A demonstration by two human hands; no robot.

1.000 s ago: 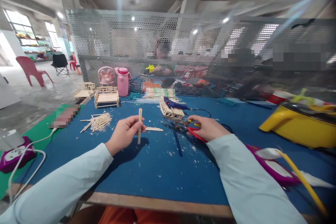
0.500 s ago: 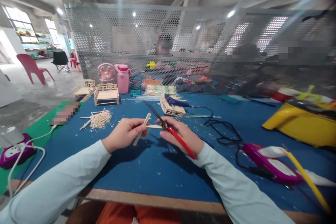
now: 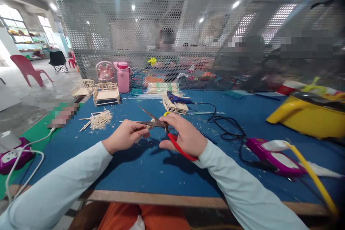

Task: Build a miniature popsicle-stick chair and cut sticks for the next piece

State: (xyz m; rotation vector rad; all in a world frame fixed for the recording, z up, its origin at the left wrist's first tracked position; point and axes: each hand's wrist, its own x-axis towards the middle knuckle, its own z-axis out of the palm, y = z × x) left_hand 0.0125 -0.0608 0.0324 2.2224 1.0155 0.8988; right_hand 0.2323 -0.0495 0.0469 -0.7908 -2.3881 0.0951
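My left hand (image 3: 126,136) is closed around a few thin wooden sticks (image 3: 148,125), whose ends poke out past its fingertips. In my right hand (image 3: 185,134) are scissors (image 3: 176,144) with red and yellow handles. Their blades are spread, and the stick ends lie between or right beside them. To the left of my left hand lies a heap of cut sticks and chips (image 3: 101,119). Beyond my hands a blue glue gun (image 3: 178,97) rests on a small wooden stick model (image 3: 174,107).
Two miniature stick beds (image 3: 106,94) stand at the back left beside a pink bottle (image 3: 123,77). On the right are a yellow container (image 3: 309,116) and a purple power strip (image 3: 273,156) with cables. A perforated metal screen (image 3: 121,36) borders the blue table (image 3: 151,176); a person sits behind it.
My right hand has turned the scissors, and their blades have opened and come to the sticks. The flat strip between my hands no longer shows there. The view has shifted slightly.
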